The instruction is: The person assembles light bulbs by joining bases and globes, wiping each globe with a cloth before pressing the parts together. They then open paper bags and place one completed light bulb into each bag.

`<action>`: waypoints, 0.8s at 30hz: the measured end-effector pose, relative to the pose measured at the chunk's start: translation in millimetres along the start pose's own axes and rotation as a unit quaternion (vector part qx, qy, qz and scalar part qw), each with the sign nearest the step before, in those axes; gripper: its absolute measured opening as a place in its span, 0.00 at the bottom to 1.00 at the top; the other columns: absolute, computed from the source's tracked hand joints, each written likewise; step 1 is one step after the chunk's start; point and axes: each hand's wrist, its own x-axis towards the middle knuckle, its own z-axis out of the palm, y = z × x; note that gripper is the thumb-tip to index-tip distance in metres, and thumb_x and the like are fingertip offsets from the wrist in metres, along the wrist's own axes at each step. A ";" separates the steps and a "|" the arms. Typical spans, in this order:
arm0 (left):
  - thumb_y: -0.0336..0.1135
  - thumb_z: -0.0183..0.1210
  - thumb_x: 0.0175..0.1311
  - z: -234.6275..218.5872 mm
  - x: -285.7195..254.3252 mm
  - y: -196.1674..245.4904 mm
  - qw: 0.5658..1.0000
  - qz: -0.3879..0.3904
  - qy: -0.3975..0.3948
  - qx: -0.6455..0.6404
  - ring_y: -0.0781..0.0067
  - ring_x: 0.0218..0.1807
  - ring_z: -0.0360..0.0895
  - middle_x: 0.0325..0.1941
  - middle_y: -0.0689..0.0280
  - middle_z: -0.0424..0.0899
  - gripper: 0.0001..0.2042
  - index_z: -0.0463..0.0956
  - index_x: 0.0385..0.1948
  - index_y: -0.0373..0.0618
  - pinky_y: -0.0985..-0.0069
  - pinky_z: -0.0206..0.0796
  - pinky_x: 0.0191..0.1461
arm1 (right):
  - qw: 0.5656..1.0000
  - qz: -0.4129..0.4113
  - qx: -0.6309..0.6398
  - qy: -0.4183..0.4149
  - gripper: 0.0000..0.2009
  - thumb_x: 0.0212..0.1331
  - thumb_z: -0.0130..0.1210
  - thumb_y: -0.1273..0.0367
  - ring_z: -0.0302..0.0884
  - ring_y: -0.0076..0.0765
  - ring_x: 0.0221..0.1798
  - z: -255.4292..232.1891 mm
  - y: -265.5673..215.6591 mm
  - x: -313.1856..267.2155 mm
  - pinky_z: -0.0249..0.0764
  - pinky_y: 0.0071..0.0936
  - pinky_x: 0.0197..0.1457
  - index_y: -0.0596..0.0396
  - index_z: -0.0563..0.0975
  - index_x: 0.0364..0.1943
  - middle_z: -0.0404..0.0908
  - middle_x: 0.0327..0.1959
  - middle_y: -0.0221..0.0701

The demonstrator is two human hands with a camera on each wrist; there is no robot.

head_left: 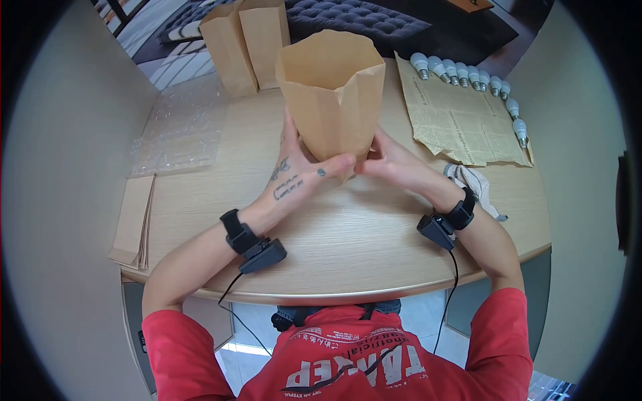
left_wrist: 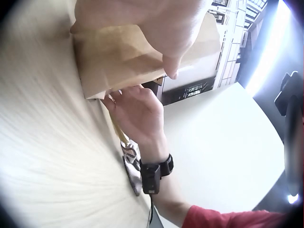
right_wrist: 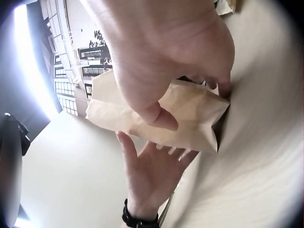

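Observation:
A brown paper bag (head_left: 331,120) stands upright at the middle of the table, its mouth spread wide. My left hand (head_left: 297,170) holds its lower left side, thumb across the front and fingers along the side. On the lower right side my right hand (head_left: 396,164) grips it, its thumb near the left one. In the left wrist view the bag (left_wrist: 118,59) lies between the left hand (left_wrist: 142,16) and the right hand (left_wrist: 140,114). The right wrist view has the bag (right_wrist: 190,116) between the right hand (right_wrist: 171,52) and the left hand's spread fingers (right_wrist: 178,154).
Two upright paper bags (head_left: 231,57) stand at the back left, above clear bubble wrap (head_left: 180,127). Flat folded bags (head_left: 134,217) lie at the left edge. Several bulbs (head_left: 461,72) line a printed paper sheet (head_left: 455,120) at the right; a glove-like cloth (head_left: 475,187) lies below it.

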 end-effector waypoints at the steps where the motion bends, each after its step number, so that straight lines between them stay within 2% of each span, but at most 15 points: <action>1: 0.48 0.76 0.46 0.9 5.4 -1.0 1.000 0.001 -0.005 -0.015 0.53 0.73 0.58 0.70 0.49 0.56 0.60 0.34 0.73 0.44 0.60 0.58 0.72 | 0.999 0.011 0.002 -0.033 0.50 0.50 0.58 0.74 0.41 0.48 0.80 3.5 1.3 0.3 0.54 0.37 0.76 0.59 0.38 0.75 0.45 0.77 0.48; 2: 0.48 0.75 0.46 -0.3 15.4 -2.5 1.000 0.001 -0.010 -0.029 0.54 0.73 0.58 0.70 0.49 0.56 0.61 0.32 0.74 0.43 0.60 0.58 0.72 | 0.997 0.023 0.004 -0.068 0.51 0.50 0.58 0.73 0.40 0.49 0.80 6.0 3.0 0.9 0.54 0.37 0.76 0.60 0.36 0.75 0.43 0.77 0.48; 5: 0.49 0.74 0.48 -4.0 17.6 -4.2 0.999 0.011 -0.009 -0.050 0.55 0.72 0.59 0.71 0.48 0.55 0.63 0.26 0.73 0.40 0.62 0.57 0.72 | 0.998 -0.032 0.011 0.051 0.51 0.51 0.59 0.72 0.40 0.49 0.80 -3.3 16.2 7.1 0.54 0.38 0.76 0.63 0.34 0.74 0.39 0.78 0.50; 7: 0.49 0.73 0.50 -4.5 12.9 -9.5 0.999 0.001 -0.008 -0.038 0.56 0.73 0.59 0.72 0.48 0.55 0.64 0.24 0.73 0.38 0.64 0.57 0.72 | 0.996 -0.018 -0.008 0.092 0.51 0.52 0.58 0.72 0.40 0.49 0.80 -8.3 20.2 4.3 0.54 0.37 0.76 0.64 0.34 0.74 0.38 0.78 0.50; 11: 0.48 0.70 0.54 2.3 9.9 -18.6 0.999 -0.028 -0.005 -0.019 0.57 0.74 0.56 0.73 0.47 0.54 0.61 0.23 0.72 0.35 0.66 0.54 0.73 | 0.992 -0.005 -0.049 0.114 0.49 0.53 0.57 0.74 0.42 0.50 0.80 1.7 28.5 9.0 0.55 0.37 0.76 0.66 0.35 0.74 0.41 0.77 0.51; 14: 0.44 0.65 0.56 5.5 13.8 -22.7 1.000 -0.014 -0.018 0.001 0.57 0.75 0.54 0.73 0.47 0.53 0.57 0.23 0.72 0.34 0.67 0.51 0.74 | 0.997 -0.015 -0.068 0.042 0.48 0.53 0.56 0.75 0.50 0.52 0.77 14.4 10.0 11.5 0.58 0.36 0.74 0.70 0.36 0.73 0.49 0.75 0.54; 17: 0.40 0.61 0.56 -2.8 23.9 -25.7 0.999 0.011 -0.051 0.007 0.56 0.76 0.53 0.74 0.46 0.52 0.54 0.24 0.72 0.33 0.68 0.50 0.75 | 0.993 -0.043 -0.043 0.102 0.46 0.54 0.58 0.74 0.60 0.51 0.73 1.0 42.4 25.4 0.63 0.34 0.71 0.66 0.41 0.73 0.56 0.71 0.54; 19: 0.38 0.60 0.57 -10.2 34.4 -35.9 0.998 0.025 -0.054 0.034 0.55 0.76 0.53 0.75 0.44 0.52 0.52 0.26 0.73 0.32 0.69 0.49 0.75 | 0.981 -0.028 -0.104 0.162 0.43 0.55 0.59 0.72 0.68 0.48 0.67 -8.5 55.0 29.3 0.68 0.33 0.66 0.63 0.48 0.73 0.62 0.69 0.52; 21: 0.38 0.59 0.57 -15.8 50.8 -56.9 0.994 0.038 -0.038 0.095 0.54 0.76 0.53 0.75 0.42 0.53 0.50 0.29 0.73 0.32 0.70 0.49 0.75 | 0.970 -0.014 -0.150 0.191 0.39 0.55 0.60 0.70 0.74 0.47 0.61 -12.4 46.9 35.8 0.71 0.33 0.62 0.61 0.54 0.71 0.68 0.65 0.50; 23: 0.37 0.57 0.61 -16.4 66.2 -61.3 0.993 0.042 -0.014 0.113 0.55 0.76 0.54 0.73 0.47 0.56 0.44 0.37 0.74 0.37 0.66 0.50 0.75 | 0.965 0.000 -0.179 0.192 0.35 0.55 0.61 0.69 0.79 0.45 0.56 -14.8 21.7 41.6 0.75 0.34 0.57 0.59 0.62 0.68 0.75 0.59 0.48; 24: 0.36 0.56 0.62 -18.2 73.4 -62.7 0.991 0.045 -0.002 0.123 0.56 0.75 0.55 0.72 0.49 0.58 0.41 0.41 0.74 0.40 0.64 0.50 0.74 | 0.958 -0.004 -0.203 0.202 0.33 0.56 0.61 0.68 0.80 0.45 0.53 -19.4 23.6 49.8 0.75 0.34 0.56 0.61 0.64 0.67 0.77 0.56 0.47</action>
